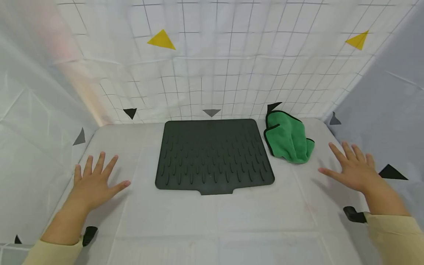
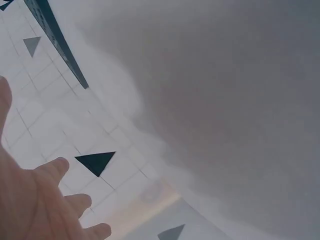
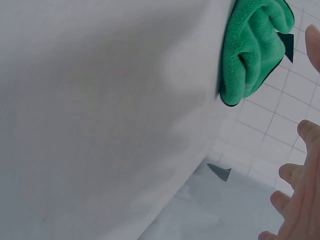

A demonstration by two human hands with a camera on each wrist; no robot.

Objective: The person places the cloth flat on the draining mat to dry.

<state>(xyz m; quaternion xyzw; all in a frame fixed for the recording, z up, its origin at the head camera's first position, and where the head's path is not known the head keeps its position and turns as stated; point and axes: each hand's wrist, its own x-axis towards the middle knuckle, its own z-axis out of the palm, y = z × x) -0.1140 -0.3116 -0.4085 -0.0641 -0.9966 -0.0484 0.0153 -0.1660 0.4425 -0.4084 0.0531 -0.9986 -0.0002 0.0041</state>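
A dark rectangular ridged mat (image 1: 214, 154) with a short tab at its near edge lies in the middle of the white table. Beside its right edge is a crumpled green cloth (image 1: 288, 138) with black trim, also seen at the top of the right wrist view as a fuzzy green cloth (image 3: 252, 50). To the left of the mat, my left hand (image 1: 94, 184) is spread over the table, fingers straight and holding nothing. My right hand (image 1: 356, 169) hovers near the right side, nearest the green cloth, its fingers spread too.
A white sheet with a grid (image 1: 212, 73) hangs behind the table, marked with yellow triangles (image 1: 162, 39) and black ones. White sheeting (image 1: 33, 147) closes off the left side, grey sheeting (image 1: 391, 121) the right. The white tabletop (image 1: 212, 217) stretches in front of the mat.
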